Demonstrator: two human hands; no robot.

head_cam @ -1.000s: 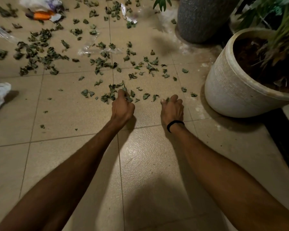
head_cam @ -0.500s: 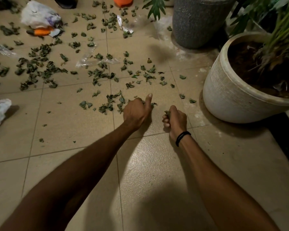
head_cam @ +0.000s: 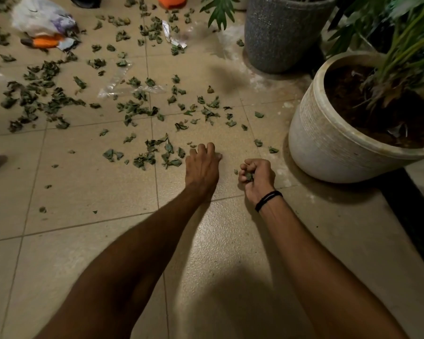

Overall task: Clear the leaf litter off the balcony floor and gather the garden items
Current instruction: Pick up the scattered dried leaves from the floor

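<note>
leaves (head_cam: 249,176) in right hand (head_cam: 259,173); left hand (head_cam: 201,165) seemingly splayed

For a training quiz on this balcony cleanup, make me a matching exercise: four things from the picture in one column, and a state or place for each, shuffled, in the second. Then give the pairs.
Column one
1. left hand
2. right hand
3. white pot
4. grey pot

Column two
A. fingers curled round leaf bits
B. holds dark soil, at the right edge
C. fingers down on the floor tiles
D. speckled, at the top of the picture

Pairs: 1-C, 2-A, 3-B, 4-D.
</note>
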